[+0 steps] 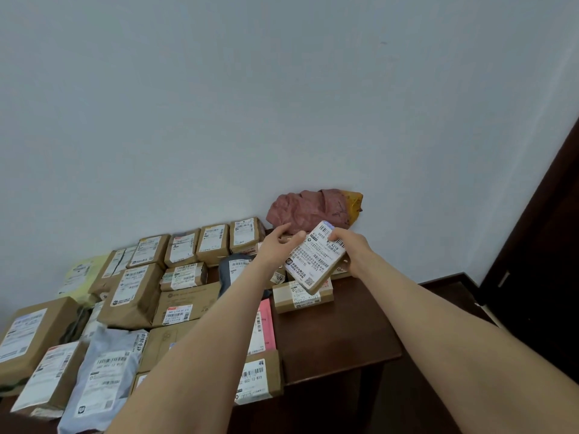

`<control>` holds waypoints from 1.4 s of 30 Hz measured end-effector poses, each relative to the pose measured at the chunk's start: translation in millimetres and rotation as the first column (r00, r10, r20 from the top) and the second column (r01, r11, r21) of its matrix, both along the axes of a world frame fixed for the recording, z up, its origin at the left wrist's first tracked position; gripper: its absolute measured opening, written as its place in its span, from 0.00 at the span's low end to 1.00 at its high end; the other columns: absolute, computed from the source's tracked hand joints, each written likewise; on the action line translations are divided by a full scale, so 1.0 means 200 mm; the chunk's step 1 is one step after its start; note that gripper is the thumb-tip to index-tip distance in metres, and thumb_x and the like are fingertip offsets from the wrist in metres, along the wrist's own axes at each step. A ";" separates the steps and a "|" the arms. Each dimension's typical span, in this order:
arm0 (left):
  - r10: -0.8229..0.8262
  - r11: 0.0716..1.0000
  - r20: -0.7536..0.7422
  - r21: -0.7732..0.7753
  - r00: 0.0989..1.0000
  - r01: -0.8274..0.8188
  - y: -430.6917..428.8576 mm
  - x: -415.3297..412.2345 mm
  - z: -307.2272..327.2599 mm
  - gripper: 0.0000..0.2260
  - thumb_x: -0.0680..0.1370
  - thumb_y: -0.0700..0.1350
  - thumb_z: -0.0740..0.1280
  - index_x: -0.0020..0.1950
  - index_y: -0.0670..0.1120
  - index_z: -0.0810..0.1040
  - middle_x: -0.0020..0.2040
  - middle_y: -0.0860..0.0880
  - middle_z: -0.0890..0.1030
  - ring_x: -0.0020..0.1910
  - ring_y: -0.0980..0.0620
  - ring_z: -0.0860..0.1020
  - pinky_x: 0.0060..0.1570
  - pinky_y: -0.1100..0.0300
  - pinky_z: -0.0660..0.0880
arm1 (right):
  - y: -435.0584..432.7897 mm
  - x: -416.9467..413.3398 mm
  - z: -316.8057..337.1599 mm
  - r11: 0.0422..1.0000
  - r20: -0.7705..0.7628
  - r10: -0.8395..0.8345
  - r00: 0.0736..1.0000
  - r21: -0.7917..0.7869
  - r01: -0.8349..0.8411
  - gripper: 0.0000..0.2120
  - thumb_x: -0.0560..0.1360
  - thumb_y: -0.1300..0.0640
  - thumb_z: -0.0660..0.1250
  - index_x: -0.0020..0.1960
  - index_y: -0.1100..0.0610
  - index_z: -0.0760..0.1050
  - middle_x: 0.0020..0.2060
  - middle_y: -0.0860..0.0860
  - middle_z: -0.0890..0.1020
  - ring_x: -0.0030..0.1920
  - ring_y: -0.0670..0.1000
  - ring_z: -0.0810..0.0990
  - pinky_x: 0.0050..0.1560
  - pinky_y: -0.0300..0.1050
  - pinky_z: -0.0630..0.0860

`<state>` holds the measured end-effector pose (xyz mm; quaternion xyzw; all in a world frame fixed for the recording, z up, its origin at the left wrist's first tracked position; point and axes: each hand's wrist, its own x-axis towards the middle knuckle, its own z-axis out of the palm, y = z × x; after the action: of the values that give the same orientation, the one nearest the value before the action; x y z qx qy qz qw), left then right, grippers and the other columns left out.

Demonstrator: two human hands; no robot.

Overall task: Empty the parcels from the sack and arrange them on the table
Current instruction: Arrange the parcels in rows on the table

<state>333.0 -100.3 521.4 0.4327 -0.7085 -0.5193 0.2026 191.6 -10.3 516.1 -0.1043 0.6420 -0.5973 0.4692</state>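
Now: right hand (351,249) clamped on labelled box (316,258); left hand (279,245) spread, thumb on its edge. Best lower flat, label up, onto bare table (338,339) at 5 o'clock, flush beside tan parcel (302,297).

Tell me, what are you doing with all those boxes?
A person is laying out parcels. The right hand grips a small parcel with a white label, held up above the far side of the table, and the left hand touches its edge. Many other parcels lie in rows on the table. The crumpled reddish sack sits at the back against the wall.
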 end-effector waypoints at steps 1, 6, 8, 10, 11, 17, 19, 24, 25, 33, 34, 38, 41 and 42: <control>-0.029 0.999 0.011 0.019 1.000 0.029 0.01 0.00 0.00 0.27 0.75 0.56 0.67 0.72 0.52 0.67 0.59 0.46 0.78 0.52 0.52 0.79 0.53 0.55 0.78 | 0.00 0.00 0.01 1.000 -0.020 0.014 1.000 0.001 -0.014 0.06 0.70 0.64 0.64 0.46 0.59 0.76 0.38 0.54 0.80 0.39 0.51 0.78 0.41 0.45 0.75; -0.111 0.989 0.020 0.096 0.994 0.108 0.05 0.00 0.02 0.18 0.78 0.53 0.65 0.66 0.48 0.74 0.44 0.51 0.83 0.38 0.57 0.81 0.34 0.67 0.77 | -0.01 0.03 0.03 0.998 -0.064 0.062 0.996 0.020 -0.061 0.06 0.70 0.66 0.61 0.42 0.58 0.74 0.37 0.54 0.79 0.38 0.51 0.78 0.35 0.43 0.73; -0.120 0.986 0.017 0.118 0.993 0.118 0.06 0.00 0.02 0.17 0.79 0.52 0.64 0.65 0.47 0.76 0.45 0.50 0.83 0.39 0.56 0.82 0.38 0.64 0.77 | -0.02 0.03 0.03 0.998 -0.058 0.064 0.996 0.009 -0.063 0.06 0.69 0.67 0.60 0.43 0.58 0.72 0.38 0.54 0.78 0.38 0.52 0.78 0.35 0.43 0.73; -0.109 0.980 0.009 0.170 0.994 0.106 0.05 0.00 0.02 0.16 0.80 0.50 0.64 0.64 0.45 0.76 0.46 0.49 0.83 0.41 0.54 0.82 0.39 0.62 0.78 | -0.03 0.03 0.01 0.999 -0.036 0.039 0.999 -0.028 -0.040 0.07 0.69 0.67 0.59 0.43 0.56 0.69 0.39 0.54 0.77 0.38 0.52 0.78 0.35 0.44 0.73; -0.093 0.975 -0.001 0.201 0.996 0.091 0.05 0.01 0.01 0.15 0.80 0.49 0.63 0.64 0.44 0.75 0.47 0.48 0.83 0.41 0.53 0.82 0.40 0.61 0.78 | -0.03 0.02 0.01 0.999 -0.022 0.018 1.000 -0.050 -0.019 0.06 0.70 0.66 0.60 0.44 0.57 0.69 0.39 0.54 0.77 0.39 0.52 0.78 0.36 0.44 0.73; 0.007 0.954 -0.057 0.301 0.998 0.010 0.05 0.01 0.02 0.16 0.81 0.45 0.61 0.68 0.43 0.70 0.48 0.48 0.82 0.43 0.52 0.81 0.38 0.58 0.77 | -0.02 -0.01 -0.04 0.999 0.024 0.042 0.999 -0.032 -0.042 0.15 0.74 0.51 0.68 0.58 0.56 0.75 0.50 0.51 0.83 0.52 0.51 0.79 0.52 0.46 0.76; 0.034 0.950 -0.066 0.312 0.997 -0.012 0.05 0.01 0.02 0.17 0.81 0.44 0.61 0.69 0.43 0.69 0.49 0.47 0.82 0.44 0.51 0.81 0.42 0.55 0.79 | -0.02 -0.01 -0.06 0.997 0.021 0.082 0.996 -0.011 -0.081 0.12 0.74 0.52 0.70 0.56 0.54 0.76 0.49 0.50 0.82 0.56 0.52 0.78 0.59 0.49 0.74; 0.051 0.944 -0.071 0.329 0.996 -0.025 0.05 -0.01 0.01 0.18 0.81 0.41 0.61 0.71 0.42 0.66 0.49 0.46 0.81 0.45 0.50 0.80 0.42 0.53 0.78 | -0.01 0.01 -0.07 0.988 0.018 0.156 0.988 -0.017 -0.156 0.05 0.76 0.61 0.68 0.50 0.53 0.79 0.42 0.51 0.85 0.45 0.50 0.82 0.54 0.48 0.76; 0.051 0.943 -0.073 0.331 0.996 -0.024 0.05 -0.01 0.01 0.18 0.81 0.41 0.61 0.71 0.42 0.66 0.49 0.46 0.81 0.44 0.50 0.80 0.40 0.53 0.78 | -0.01 0.01 -0.07 0.988 0.012 0.152 0.988 -0.021 -0.152 0.06 0.76 0.62 0.67 0.49 0.53 0.79 0.40 0.51 0.85 0.43 0.49 0.82 0.53 0.47 0.76; 0.050 0.943 -0.077 0.333 0.996 -0.022 0.06 -0.02 0.00 0.21 0.81 0.35 0.59 0.74 0.43 0.64 0.57 0.44 0.79 0.44 0.52 0.80 0.36 0.57 0.77 | -0.02 0.00 -0.10 0.991 -0.011 0.129 0.992 -0.037 -0.129 0.12 0.75 0.65 0.67 0.56 0.53 0.77 0.42 0.50 0.84 0.45 0.49 0.81 0.62 0.53 0.74; 0.062 0.941 -0.082 0.337 0.995 -0.031 0.06 -0.02 -0.01 0.21 0.81 0.35 0.59 0.74 0.44 0.64 0.57 0.44 0.79 0.44 0.52 0.80 0.36 0.57 0.77 | -0.02 0.00 -0.11 0.991 -0.009 0.129 0.992 -0.040 -0.129 0.13 0.75 0.65 0.67 0.58 0.53 0.77 0.42 0.50 0.84 0.46 0.49 0.81 0.63 0.54 0.73; 0.085 0.937 -0.080 0.347 0.993 -0.053 0.06 0.00 -0.03 0.21 0.81 0.35 0.60 0.73 0.46 0.65 0.55 0.45 0.79 0.43 0.52 0.80 0.36 0.57 0.77 | -0.02 -0.01 -0.14 0.990 0.009 0.137 0.991 -0.043 -0.136 0.18 0.75 0.65 0.67 0.64 0.54 0.75 0.46 0.52 0.85 0.51 0.52 0.82 0.62 0.57 0.74; 0.099 0.930 -0.069 0.361 0.993 -0.067 0.05 0.01 -0.06 0.21 0.80 0.36 0.60 0.73 0.45 0.65 0.55 0.44 0.80 0.46 0.51 0.80 0.40 0.54 0.79 | -0.02 -0.01 -0.16 0.990 0.001 0.137 0.991 -0.019 -0.137 0.19 0.75 0.64 0.68 0.65 0.53 0.75 0.48 0.51 0.84 0.50 0.50 0.81 0.58 0.52 0.76; 0.098 0.928 -0.063 0.365 0.993 -0.069 0.05 0.01 -0.07 0.20 0.80 0.36 0.61 0.73 0.45 0.65 0.57 0.43 0.79 0.48 0.50 0.80 0.41 0.53 0.79 | -0.02 -0.01 -0.16 0.990 0.006 0.140 0.990 -0.019 -0.140 0.19 0.76 0.64 0.67 0.65 0.54 0.75 0.47 0.51 0.84 0.49 0.50 0.81 0.57 0.51 0.77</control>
<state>336.0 -91.2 507.5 0.4713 -0.5729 -0.6488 0.1695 189.2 -14.0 483.7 -0.1513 0.6258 -0.5690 0.5115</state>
